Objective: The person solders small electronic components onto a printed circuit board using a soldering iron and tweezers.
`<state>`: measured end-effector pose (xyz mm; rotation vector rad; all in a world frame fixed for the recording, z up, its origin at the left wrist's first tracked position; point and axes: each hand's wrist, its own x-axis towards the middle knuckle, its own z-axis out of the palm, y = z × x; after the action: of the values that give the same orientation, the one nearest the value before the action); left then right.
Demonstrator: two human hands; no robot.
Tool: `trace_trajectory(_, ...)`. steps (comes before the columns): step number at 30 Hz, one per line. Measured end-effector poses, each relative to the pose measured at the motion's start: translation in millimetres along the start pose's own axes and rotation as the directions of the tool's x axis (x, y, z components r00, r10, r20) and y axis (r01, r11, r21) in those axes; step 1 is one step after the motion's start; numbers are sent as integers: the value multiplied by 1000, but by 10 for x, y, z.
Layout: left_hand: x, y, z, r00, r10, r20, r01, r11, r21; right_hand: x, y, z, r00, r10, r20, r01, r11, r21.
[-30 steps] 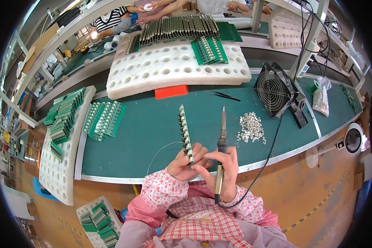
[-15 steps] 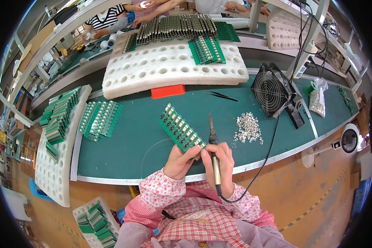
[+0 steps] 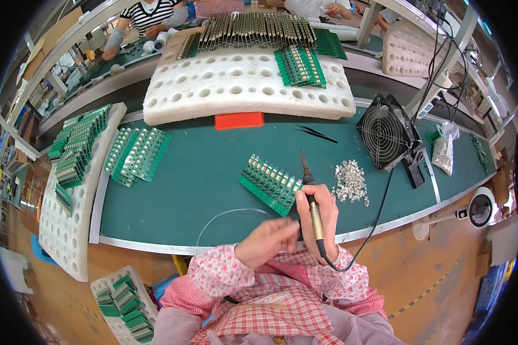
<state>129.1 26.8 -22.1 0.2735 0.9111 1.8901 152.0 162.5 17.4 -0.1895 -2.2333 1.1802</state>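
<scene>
My right hand (image 3: 322,214) is closed around a soldering iron (image 3: 315,221), its tip pointing away from me over the table. At the same hand's fingertips is the corner of a green circuit board (image 3: 270,185) with rows of small pale parts; it looks pinched there. My left hand (image 3: 266,241) is just below the board, apart from it, its fingers bent and smeared by motion. A thin wire (image 3: 227,211) curves up from the table's front edge to this hand; whether the fingers hold it is unclear.
Small metal parts (image 3: 351,181) lie piled on the right, near a black fan (image 3: 381,129) and tweezers (image 3: 316,134). White foam blocks (image 3: 244,100) bear circuit boards at the back and left. More boards (image 3: 137,154) lie on the table's left. A red tray (image 3: 239,120) is under the back foam.
My left hand has let go of the circuit board and moved down. The board has turned flatter and shifted right, now at my right fingertips beside the soldering iron.
</scene>
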Motion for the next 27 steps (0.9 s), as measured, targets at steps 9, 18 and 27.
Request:
trace_trajectory(9, -603, 249, -9, 956, 294, 15, -265, 836, 480, 111, 8, -312, 881, -449, 149, 468, 779, -418)
trace_trajectory(18, -719, 608, -509, 666, 616, -422, -203, 693, 692, -49, 318, -333, 525, -655, 544, 851, 418, -318)
trace_trajectory(27, -150, 1148, -656, 712, 658, -244, 22, 326, 945, -169, 320, -361, 766, -478, 430, 620, 725, -299)
